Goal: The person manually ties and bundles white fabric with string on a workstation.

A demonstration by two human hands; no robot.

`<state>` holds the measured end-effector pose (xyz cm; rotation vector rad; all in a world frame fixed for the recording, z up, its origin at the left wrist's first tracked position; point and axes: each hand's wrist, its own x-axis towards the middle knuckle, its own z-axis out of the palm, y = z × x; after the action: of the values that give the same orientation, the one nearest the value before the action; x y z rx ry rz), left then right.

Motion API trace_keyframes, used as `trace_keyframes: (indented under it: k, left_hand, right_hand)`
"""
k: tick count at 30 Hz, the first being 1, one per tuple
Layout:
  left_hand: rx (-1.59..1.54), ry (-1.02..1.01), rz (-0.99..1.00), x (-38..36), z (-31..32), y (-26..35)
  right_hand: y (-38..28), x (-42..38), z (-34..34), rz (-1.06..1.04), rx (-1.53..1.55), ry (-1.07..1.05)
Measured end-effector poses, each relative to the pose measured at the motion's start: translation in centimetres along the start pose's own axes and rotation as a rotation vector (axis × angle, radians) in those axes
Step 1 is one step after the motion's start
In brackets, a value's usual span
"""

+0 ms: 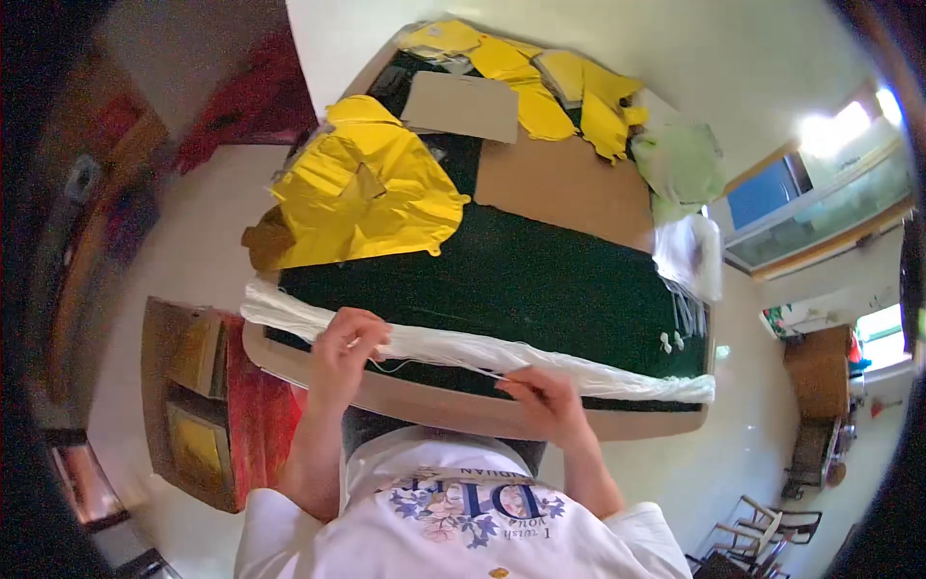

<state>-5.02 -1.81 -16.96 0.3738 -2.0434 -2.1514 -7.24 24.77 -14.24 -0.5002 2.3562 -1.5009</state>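
A long bundle of white string lies across the near side of the green-topped table. Over the bundle's left part, my left hand is closed in a pinch on a thin white strand. That strand sags a little and runs right to my right hand. The right fingers are pinched together on it, just in front of the bundle. The fingertips are small in view, so the exact grip is hard to see.
Yellow plastic sheets lie at the table's left and back. Cardboard lies near the middle back. Clear plastic bags and small white pieces sit at the right. An open cardboard box stands at the lower left.
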Motion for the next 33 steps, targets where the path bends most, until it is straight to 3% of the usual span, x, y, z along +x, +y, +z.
trace_keyframes:
  k: [2, 3, 4, 7, 8, 10, 11, 14, 15, 18, 19, 22, 25, 26, 28, 30, 31, 33]
  left_hand:
    - [0.478, 0.019, 0.287, -0.3, 0.8, -0.4]
    - [0.438, -0.075, 0.29, -0.7, 1.7, -0.1]
    - [0.373, -0.184, 0.193, -1.4, 3.2, 1.3]
    - [0.312, -0.564, 0.038, -2.8, 6.3, 1.2]
    - [0.314, -0.7, 0.01, -2.9, 6.8, 1.0]
    - [0.002, -0.615, -0.151, -3.1, 7.2, 1.4]
    - [-0.153, -0.57, -0.236, -3.2, 7.3, 1.5]
    - [-0.117, -0.405, -0.169, -2.7, 7.2, 1.1]
    - [0.017, -0.423, -0.14, -2.7, 7.3, 0.0]
    - [0.177, -0.482, 0.061, -3.7, 7.5, -1.1]
    - [0.099, -0.598, -0.003, -3.7, 7.3, 0.1]
    - [-0.171, -0.744, -0.321, -3.2, 6.4, 1.0]
    - [0.029, -0.417, -0.13, -2.5, 6.1, 1.3]
    - [0.139, -0.451, -0.011, -2.6, 6.1, 0.7]
    - [0.359, -0.517, 0.228, -2.9, 6.4, -0.5]
    - [0.159, -0.676, 0.143, -3.7, 6.6, 0.2]
    - [0.057, -0.756, 0.098, -4.0, 6.7, 0.6]
    - [-0.063, -0.597, -0.158, -3.4, 6.3, -0.1]
  right_hand:
    - [0.1, -0.1, -0.7, -0.076, -0.103, 0.002]
    - [0.2, -0.1, -1.0, -0.168, -0.19, -0.049]
    - [0.3, -0.2, -1.0, -0.257, -0.275, -0.097]
    - [-0.6, 0.0, -0.3, -0.194, -0.149, -0.027]
    - [-0.8, 0.3, -0.5, -0.078, -0.157, 0.043]
    - [-0.9, 0.9, -1.0, 0.163, -0.168, 0.193]
    - [0.2, 1.3, -0.9, 0.111, -0.223, 0.151]
    - [2.4, -0.7, 2.0, -0.333, -0.214, -0.132]
    - [1.3, -1.1, 2.0, -0.319, -0.287, -0.292]
    - [-0.3, -0.1, 0.2, -0.272, -0.082, 0.012]
    - [0.5, 0.5, 0.0, -0.192, -0.188, 0.088]
    - [2.3, 0.7, 1.4, -0.386, -0.239, 0.009]
    - [2.1, -0.7, 2.3, -0.353, -0.182, -0.156]
    - [1.6, -0.8, 2.3, -0.355, -0.177, -0.192]
    - [1.2, -0.3, 0.6, -0.418, -0.147, -0.012]
    - [1.1, 0.2, -0.1, -0.362, -0.303, 0.042]
    - [1.6, 0.0, 0.2, -0.265, -0.232, -0.033]
    - [3.1, -0.4, 2.1, -0.077, -0.092, -0.188]
